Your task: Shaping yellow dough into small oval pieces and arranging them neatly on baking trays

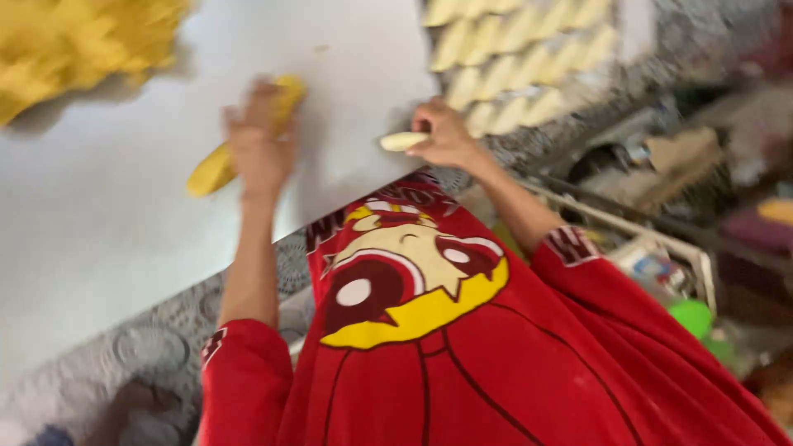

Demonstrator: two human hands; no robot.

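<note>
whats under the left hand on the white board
A long roll of yellow dough lies under the left hand, sticking out past both sides, on the white board. The middle of the roll is covered by the palm, and motion blur hides how it is gripped.

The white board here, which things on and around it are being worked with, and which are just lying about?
In hand:
- left hand on yellow dough roll
- right hand holding pale dough piece
- shaped pieces in rows
- yellow dough heap

Lying about:
- green object
- blurred clutter at right
</note>
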